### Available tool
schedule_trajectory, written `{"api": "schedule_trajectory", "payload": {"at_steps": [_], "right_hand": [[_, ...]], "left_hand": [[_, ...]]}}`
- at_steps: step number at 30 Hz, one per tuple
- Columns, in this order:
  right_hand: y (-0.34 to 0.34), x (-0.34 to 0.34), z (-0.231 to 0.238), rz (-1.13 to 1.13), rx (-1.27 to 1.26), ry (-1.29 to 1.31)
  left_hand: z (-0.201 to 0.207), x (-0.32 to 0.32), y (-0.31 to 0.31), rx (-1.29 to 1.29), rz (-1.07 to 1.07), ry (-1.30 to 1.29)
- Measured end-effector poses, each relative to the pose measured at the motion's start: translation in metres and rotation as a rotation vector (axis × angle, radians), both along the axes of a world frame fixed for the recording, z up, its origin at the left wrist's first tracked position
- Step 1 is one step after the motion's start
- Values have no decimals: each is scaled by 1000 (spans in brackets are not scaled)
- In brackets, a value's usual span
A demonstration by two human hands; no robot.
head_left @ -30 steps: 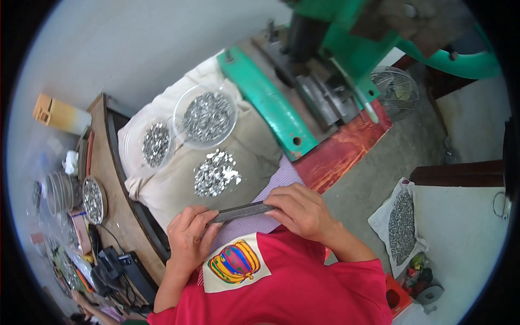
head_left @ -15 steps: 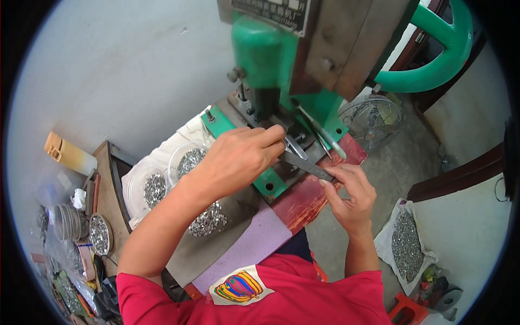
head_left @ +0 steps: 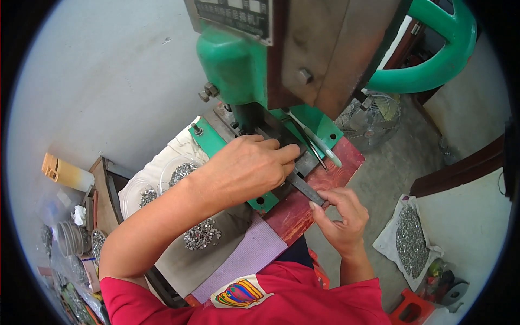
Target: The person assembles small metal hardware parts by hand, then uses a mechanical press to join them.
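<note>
My right hand [head_left: 344, 219] pinches the near end of a dark, flat metal bar [head_left: 306, 189] between thumb and fingers. The bar slopes up and left to the curled fingers of my left hand [head_left: 246, 168], where its far end is hidden. My left hand is closed over the bed of a green press [head_left: 230, 59]; what its fingertips hold cannot be made out. Behind my fingers, a tool with a pale green handle [head_left: 325, 147] rests on the press base. Beside my left forearm lies a heap of small shiny metal pieces [head_left: 202, 234].
Clear tubs [head_left: 130, 201] of metal pieces stand on white cloth at left. A green handwheel [head_left: 420, 81] juts out at upper right, above a floor fan [head_left: 374, 122]. A white sack [head_left: 385, 242] with more pieces lies on the floor. A yellow bottle [head_left: 73, 172] stands far left.
The whole view has shifted, with the press now lower and farther left. Both hands have moved rightward relative to the press, and the bar slopes more steeply.
</note>
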State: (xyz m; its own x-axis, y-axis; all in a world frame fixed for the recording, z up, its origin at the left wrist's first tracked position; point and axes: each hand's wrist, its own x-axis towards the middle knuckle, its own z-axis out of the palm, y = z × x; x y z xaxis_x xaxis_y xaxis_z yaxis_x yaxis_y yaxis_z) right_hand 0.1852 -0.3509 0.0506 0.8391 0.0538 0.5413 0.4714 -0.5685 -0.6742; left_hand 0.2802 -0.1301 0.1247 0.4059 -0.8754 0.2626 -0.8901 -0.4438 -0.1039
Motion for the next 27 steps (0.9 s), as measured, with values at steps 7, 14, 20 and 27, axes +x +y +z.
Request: {"api": "schedule_trajectory", "payload": {"at_steps": [7,14,20,27], "right_hand": [[-6,-11,-1,-34,-29,-81],[4,-13,-7,-48,19,-69],[23,6,-8,-27,11,-39],[36,30,-26,13,51,-201]], "left_hand": [[4,-6,-10,18,-6,45],[-3,-7,-10,88,10,33],[-17,-20,0,56,46,17],[-43,-42,8,-59,203,-23]]}}
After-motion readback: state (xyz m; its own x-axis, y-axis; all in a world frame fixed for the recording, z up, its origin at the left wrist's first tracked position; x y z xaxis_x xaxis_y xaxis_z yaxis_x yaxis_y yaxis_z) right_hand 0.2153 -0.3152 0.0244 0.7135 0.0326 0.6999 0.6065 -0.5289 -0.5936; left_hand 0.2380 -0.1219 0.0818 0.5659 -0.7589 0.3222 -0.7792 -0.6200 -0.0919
